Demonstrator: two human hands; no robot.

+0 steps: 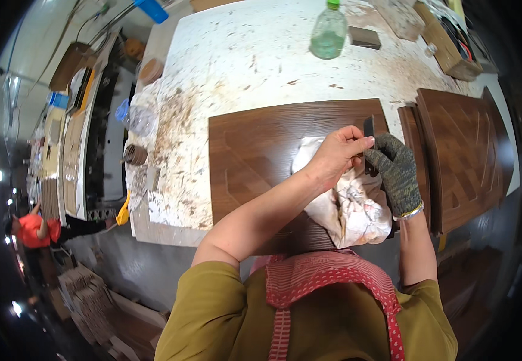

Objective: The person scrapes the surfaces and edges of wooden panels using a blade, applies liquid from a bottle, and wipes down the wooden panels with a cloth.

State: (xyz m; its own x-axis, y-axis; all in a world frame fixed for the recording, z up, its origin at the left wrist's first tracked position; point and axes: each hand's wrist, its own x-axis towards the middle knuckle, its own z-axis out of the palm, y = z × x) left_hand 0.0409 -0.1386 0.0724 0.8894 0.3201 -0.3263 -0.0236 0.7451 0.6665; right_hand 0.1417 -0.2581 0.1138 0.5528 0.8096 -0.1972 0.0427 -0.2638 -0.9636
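Note:
A dark brown wooden door panel (261, 150) with grooved lines lies flat on the stained white workbench (243, 60). My bare left hand (336, 153) pinches a small dark flat blade (369, 129) held upright over the panel's right edge. My right hand (396, 171), in a grey knitted glove, grips the lower part of the same blade. A crumpled white rag (348, 207) lies on the panel under both hands.
A second brown grooved panel (469, 153) lies to the right. A green-capped plastic bottle (328, 33), a small dark block (364, 37) and wooden pieces (447, 48) stand at the bench's far side. Another person in red (32, 228) works far left by stacked boards.

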